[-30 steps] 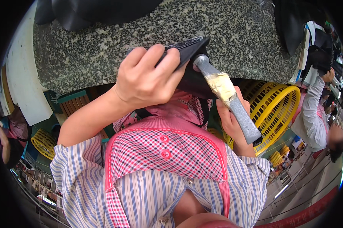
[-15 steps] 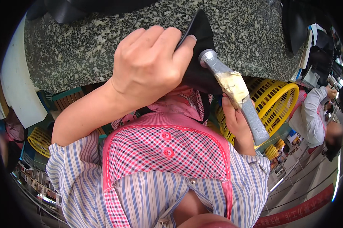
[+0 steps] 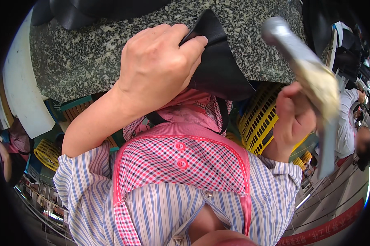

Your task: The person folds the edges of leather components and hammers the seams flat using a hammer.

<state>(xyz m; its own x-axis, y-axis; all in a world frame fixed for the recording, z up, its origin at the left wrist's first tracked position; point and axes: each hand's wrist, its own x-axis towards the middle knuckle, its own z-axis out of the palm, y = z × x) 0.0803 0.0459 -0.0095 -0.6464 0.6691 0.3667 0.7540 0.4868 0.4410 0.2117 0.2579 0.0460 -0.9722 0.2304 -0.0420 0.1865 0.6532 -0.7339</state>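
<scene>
- Currently, the closed left hand (image 3: 158, 61) pinches a black sheet (image 3: 219, 65), spread rightward past the granite counter (image 3: 82, 61).
- Right hand (image 3: 293, 121) curls round a blurred hammer (image 3: 318, 80), handle hidden.
- Yellow basket (image 3: 256, 121) behind that grip, partly blocked.

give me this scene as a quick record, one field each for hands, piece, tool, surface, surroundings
left hand: gripping the black sheet piece
right hand: holding the hammer
piece: dark, smooth, bent, extending past the near edge of the surface
tool: grey metal head, pale wrap around its middle, blurred, apart from the piece
surface: speckled stone counter
surroundings: yellow basket below the counter; pink checked apron
</scene>
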